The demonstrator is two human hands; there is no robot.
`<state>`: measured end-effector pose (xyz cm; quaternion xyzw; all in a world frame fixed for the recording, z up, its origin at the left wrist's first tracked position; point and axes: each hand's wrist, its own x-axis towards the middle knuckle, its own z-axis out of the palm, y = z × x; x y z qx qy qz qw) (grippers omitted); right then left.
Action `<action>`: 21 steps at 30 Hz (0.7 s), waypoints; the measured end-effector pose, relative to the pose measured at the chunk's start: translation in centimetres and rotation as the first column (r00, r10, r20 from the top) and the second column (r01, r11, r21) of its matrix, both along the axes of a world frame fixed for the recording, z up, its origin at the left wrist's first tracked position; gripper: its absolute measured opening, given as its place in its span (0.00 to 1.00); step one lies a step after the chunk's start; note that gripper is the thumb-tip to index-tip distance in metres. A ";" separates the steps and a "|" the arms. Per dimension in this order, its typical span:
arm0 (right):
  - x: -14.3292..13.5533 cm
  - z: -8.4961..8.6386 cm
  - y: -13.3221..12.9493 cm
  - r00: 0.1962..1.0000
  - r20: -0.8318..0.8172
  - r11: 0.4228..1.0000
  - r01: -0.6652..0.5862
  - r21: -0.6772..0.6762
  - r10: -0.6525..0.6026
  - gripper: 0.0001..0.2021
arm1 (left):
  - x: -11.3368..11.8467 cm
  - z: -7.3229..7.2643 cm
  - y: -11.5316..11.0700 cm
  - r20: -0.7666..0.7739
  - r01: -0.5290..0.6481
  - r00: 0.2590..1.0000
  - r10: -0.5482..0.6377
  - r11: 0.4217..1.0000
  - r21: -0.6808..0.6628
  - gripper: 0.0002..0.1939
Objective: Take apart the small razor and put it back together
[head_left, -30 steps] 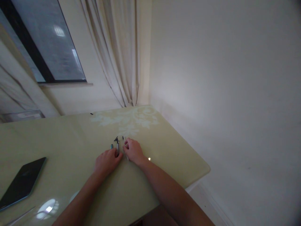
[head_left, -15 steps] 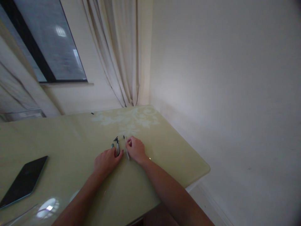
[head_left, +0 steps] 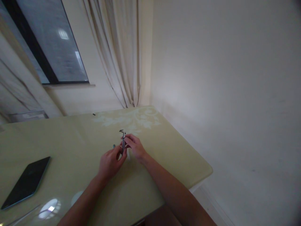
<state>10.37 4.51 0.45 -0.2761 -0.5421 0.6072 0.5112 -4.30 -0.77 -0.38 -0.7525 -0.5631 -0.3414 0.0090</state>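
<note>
Near the table's middle, my left hand (head_left: 110,161) pinches the lower part of a slim dark and silvery tool (head_left: 123,142) that stands roughly upright. The tool's top ends in a thin dark bent piece. On its right side, my right hand (head_left: 135,147) has its fingers closed at the upper part of the same tool. A small dark-tipped item (head_left: 114,146) shows just beyond my left hand's knuckles, mostly hidden. A pale strip on the table below my right hand is too faint to make out.
The glossy yellow-green table (head_left: 188,166) has a pale floral pattern at the back. A dark tablet (head_left: 27,182) lies at the left. A small black piece (head_left: 94,114) is near the back edge. Curtains (head_left: 122,56), a window and a wall stand beyond.
My left hand has moved right and lifted the tool towards my right hand. My right hand has left the thin stick and come to the tool.
</note>
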 end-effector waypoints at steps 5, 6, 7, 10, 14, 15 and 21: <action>0.9 1.0 -0.8 0.990 -0.109 0.995 -0.093 -0.047 0.087 0.18 | -0.7 0.7 0.3 0.256 0.177 0.956 -0.146 0.979 -0.102 0.21; 1.1 1.2 -0.9 0.989 -0.080 0.991 -0.127 -0.047 0.123 0.18 | -0.9 1.0 0.4 0.361 0.189 0.922 -0.139 0.976 -0.107 0.21; 1.4 1.2 -0.9 0.983 -0.043 0.982 -0.179 -0.054 0.177 0.18 | -1.1 1.4 0.4 0.472 0.195 0.873 -0.122 0.975 -0.109 0.21; 2.0 1.2 -0.9 0.938 0.076 0.940 -0.331 -0.088 0.337 0.19 | -1.6 2.2 0.6 0.709 0.255 0.700 -0.085 0.957 -0.137 0.26; 2.4 1.2 -0.6 0.911 0.129 0.920 -0.383 -0.082 0.391 0.24 | -2.0 2.2 0.7 0.771 0.363 0.624 -0.123 0.920 -0.147 0.24; 2.5 1.2 -0.6 0.912 0.124 0.920 -0.384 -0.081 0.391 0.24 | -2.1 2.2 0.7 0.768 0.369 0.626 -0.136 0.919 -0.138 0.24; 2.1 1.4 -0.8 0.936 0.076 0.935 -0.336 -0.112 0.345 0.25 | -2.3 1.8 0.6 0.684 0.293 0.720 -0.118 0.945 -0.146 0.26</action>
